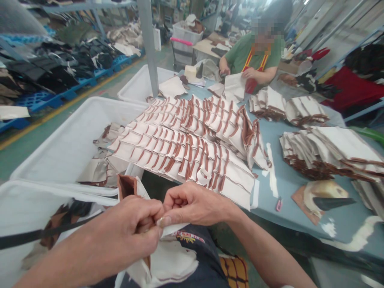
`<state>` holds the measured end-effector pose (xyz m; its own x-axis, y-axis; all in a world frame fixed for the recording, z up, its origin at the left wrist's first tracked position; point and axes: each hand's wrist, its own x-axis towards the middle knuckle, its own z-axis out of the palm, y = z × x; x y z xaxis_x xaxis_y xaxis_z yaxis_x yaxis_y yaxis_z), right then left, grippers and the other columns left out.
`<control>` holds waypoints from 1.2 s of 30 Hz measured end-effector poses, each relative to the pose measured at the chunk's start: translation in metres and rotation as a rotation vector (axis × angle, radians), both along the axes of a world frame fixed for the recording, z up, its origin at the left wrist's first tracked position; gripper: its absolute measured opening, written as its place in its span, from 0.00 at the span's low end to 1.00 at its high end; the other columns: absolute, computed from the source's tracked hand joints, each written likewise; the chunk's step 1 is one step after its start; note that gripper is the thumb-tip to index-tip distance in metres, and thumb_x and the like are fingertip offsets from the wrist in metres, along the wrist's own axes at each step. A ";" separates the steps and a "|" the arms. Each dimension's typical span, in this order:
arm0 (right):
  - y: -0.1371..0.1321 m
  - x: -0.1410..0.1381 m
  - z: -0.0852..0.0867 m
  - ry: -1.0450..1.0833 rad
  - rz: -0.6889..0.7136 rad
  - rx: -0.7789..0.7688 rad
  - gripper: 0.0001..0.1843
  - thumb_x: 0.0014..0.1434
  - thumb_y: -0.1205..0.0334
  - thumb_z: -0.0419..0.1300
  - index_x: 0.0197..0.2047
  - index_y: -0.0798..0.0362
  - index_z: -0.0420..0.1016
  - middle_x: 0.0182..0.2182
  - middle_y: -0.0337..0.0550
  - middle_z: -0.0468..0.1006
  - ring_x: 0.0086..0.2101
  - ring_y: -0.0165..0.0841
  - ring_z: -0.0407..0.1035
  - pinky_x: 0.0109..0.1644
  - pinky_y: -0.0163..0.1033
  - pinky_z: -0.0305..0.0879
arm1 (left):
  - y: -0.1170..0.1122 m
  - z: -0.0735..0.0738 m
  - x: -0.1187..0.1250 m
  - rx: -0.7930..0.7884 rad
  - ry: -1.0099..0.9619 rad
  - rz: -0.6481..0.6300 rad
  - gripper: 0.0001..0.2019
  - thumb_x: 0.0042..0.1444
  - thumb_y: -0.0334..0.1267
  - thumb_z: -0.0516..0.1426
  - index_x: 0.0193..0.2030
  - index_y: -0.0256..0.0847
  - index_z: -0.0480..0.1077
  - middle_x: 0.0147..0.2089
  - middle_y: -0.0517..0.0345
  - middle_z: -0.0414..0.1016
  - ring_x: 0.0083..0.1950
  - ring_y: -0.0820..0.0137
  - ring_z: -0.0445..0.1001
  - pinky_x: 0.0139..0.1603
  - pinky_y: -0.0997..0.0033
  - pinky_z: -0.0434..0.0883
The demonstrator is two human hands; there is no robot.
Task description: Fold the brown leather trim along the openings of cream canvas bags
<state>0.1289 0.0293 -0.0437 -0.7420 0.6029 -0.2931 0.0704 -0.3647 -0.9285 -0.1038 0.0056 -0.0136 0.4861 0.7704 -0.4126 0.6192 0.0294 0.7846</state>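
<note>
My left hand (132,228) and my right hand (195,204) meet in front of me, low in the view, both pinched shut on a cream fabric piece (168,260) with a brown edge. The piece hangs down over my lap. Its brown-lined flap (127,186) sticks up behind my left hand. Just beyond my hands, rows of overlapping cream pieces with brown trim (192,148) lie spread on the blue-grey table (288,184).
White bins (69,140) stand to my left, with fabric scraps inside. Stacks of the same pieces (330,154) lie at the right. A person in a green top (255,56) works at the table's far end. A small pink object (279,205) lies on the table. Dark material fills shelves (60,68) at the left.
</note>
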 end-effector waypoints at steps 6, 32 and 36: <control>-0.008 0.004 0.010 -0.010 -0.055 -0.009 0.31 0.52 0.36 0.78 0.33 0.55 0.75 0.24 0.31 0.70 0.24 0.23 0.57 0.25 0.29 0.52 | 0.004 -0.006 -0.003 -0.110 -0.126 0.034 0.10 0.62 0.45 0.61 0.32 0.44 0.78 0.23 0.64 0.75 0.23 0.69 0.73 0.21 0.77 0.62; -0.081 -0.056 -0.097 0.209 -0.454 -0.440 0.39 0.51 0.23 0.72 0.30 0.50 0.62 0.16 0.24 0.57 0.17 0.21 0.42 0.22 0.33 0.37 | -0.075 -0.050 -0.056 -0.011 -0.039 0.297 0.16 0.67 0.50 0.58 0.34 0.45 0.80 0.34 0.58 0.82 0.38 0.63 0.77 0.41 0.72 0.73; -0.066 -0.040 -0.073 0.111 -0.541 -0.291 0.35 0.57 0.29 0.73 0.31 0.52 0.66 0.20 0.27 0.61 0.21 0.22 0.46 0.25 0.32 0.41 | -0.058 -0.048 -0.037 0.052 -0.076 0.313 0.17 0.70 0.47 0.55 0.34 0.45 0.79 0.33 0.59 0.83 0.36 0.64 0.77 0.42 0.71 0.70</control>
<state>0.0887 -0.0370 -0.1165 -0.3891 0.8091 -0.4403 -0.2868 -0.5607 -0.7768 -0.1404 -0.0528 -0.0612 0.2502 0.9062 -0.3408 0.5262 0.1682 0.8336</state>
